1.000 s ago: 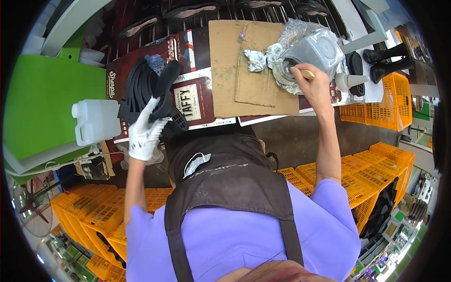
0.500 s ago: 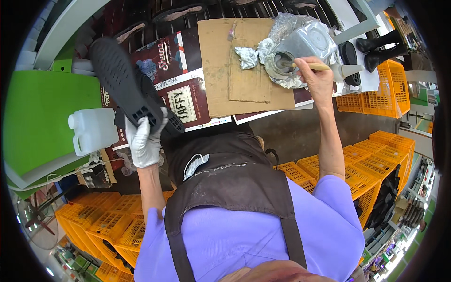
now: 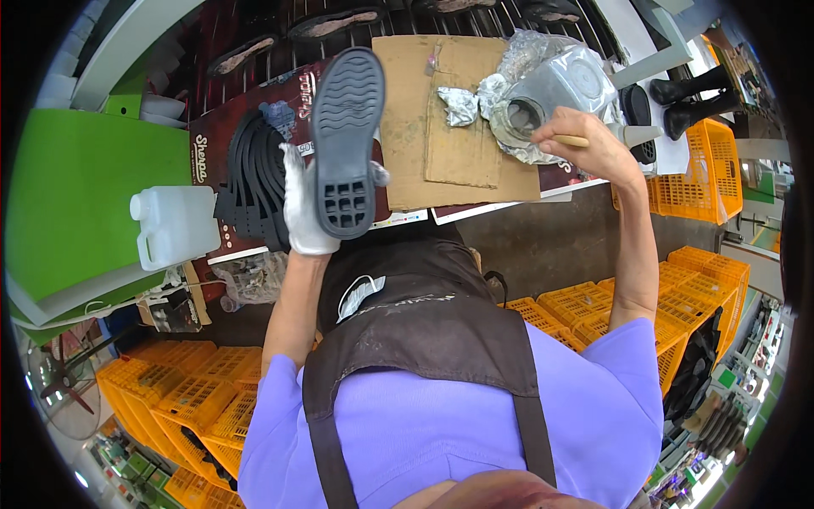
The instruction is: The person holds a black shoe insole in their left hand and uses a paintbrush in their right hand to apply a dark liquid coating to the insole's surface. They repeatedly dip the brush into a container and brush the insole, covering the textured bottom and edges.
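My left hand (image 3: pixel 303 212), in a white glove, grips a dark grey shoe sole (image 3: pixel 348 127) near its heel end. The wavy, gridded tread faces up, and the sole stands over the left part of the cardboard-covered bench. Beside that hand, on its left, a fanned stack of black soles (image 3: pixel 252 174) lies on the bench. Bare, my right hand (image 3: pixel 598 151) is closed on the wooden handle of a brush (image 3: pixel 571 140). The brush's tip is hidden at the wide mouth of a clear plastic jug (image 3: pixel 583 78), which lies tilted in crumpled plastic wrap.
Flattened cardboard (image 3: pixel 407 170) covers the bench middle, with crumpled foil (image 3: pixel 458 106) on it. A white jug (image 3: pixel 178 225) stands at left by a green surface (image 3: pixel 102 195). Black boots (image 3: pixel 695 102) and orange crates (image 3: pixel 708 178) are at right. Farther back, soles (image 3: pixel 335 24) rest on a roller rack.
My left hand has moved right with one sole, now turned tread up, and the stack of soles shows on the bench. The brush has drawn back slightly right and down.
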Tool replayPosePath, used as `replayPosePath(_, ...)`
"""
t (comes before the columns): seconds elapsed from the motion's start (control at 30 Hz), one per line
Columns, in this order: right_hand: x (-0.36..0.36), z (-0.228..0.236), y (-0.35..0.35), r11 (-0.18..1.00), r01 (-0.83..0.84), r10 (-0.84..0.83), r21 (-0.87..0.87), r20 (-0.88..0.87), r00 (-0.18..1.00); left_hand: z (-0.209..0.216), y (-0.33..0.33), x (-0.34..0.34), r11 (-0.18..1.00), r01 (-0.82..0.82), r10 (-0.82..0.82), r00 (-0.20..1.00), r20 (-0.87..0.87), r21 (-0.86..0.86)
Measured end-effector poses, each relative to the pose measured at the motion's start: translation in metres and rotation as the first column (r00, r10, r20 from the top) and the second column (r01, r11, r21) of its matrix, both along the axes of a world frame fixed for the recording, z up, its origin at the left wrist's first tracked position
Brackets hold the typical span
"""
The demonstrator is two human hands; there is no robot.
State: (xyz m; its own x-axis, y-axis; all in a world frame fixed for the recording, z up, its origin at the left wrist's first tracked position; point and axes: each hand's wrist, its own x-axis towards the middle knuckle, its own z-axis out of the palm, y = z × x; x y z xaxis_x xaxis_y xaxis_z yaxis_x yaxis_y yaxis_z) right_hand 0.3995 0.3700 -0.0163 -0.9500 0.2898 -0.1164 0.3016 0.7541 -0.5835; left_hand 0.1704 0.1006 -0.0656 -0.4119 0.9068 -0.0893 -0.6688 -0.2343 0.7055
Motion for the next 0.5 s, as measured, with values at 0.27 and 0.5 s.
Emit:
replayPosePath(0.27,0.031,0.001,0.003,0.779,0.411,-0.491,-0.474,-0.052,0.87,-0.013,0.025,0.014,0.999,-0.004,-0.001,0.996,0.085,0.052)
replayPosePath(0.5,0.021,-0.036,-0.034,0.493,0.177,-0.802,-0.852,-0.367,0.472,-0.006,0.047,0.019,0.968,-0.194,0.237,0.914,-0.329,0.158)
